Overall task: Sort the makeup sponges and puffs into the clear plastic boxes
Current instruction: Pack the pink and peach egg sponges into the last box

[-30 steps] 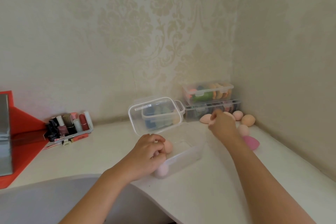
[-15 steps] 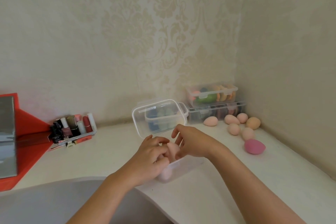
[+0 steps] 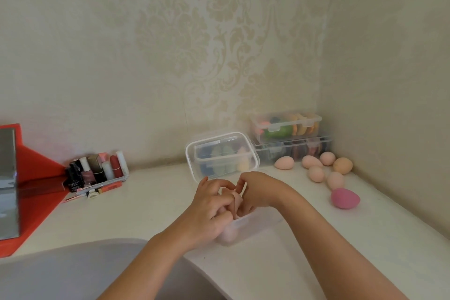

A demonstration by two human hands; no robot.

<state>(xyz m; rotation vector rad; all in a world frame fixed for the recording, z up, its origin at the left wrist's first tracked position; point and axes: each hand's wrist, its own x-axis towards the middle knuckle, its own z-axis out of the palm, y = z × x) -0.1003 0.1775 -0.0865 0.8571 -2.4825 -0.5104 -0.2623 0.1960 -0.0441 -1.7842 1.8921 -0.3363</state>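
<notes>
Right hand [image 3: 258, 190] has joined left hand [image 3: 209, 207] over the clear box [image 3: 258, 224], both pinching a peach sponge [image 3: 235, 202].

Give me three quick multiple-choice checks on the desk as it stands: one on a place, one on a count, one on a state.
1. Where does the dark pink sponge lie?
A. In the open box.
B. On the table, nearest to the camera of the loose sponges at the right.
C. On top of the stacked boxes.

2. How many peach sponges lie loose on the table?
A. Two.
B. Six.
C. Ten.

3. The top stacked box in the corner is:
A. Upright with its lid on.
B. Upright with its lid off.
C. Tipped on its side.

Answers:
1 B: it rests on bare table in front of the others.
2 B: six peach ones are clustered before the stack.
3 A: its lid lies flat on it.
</notes>
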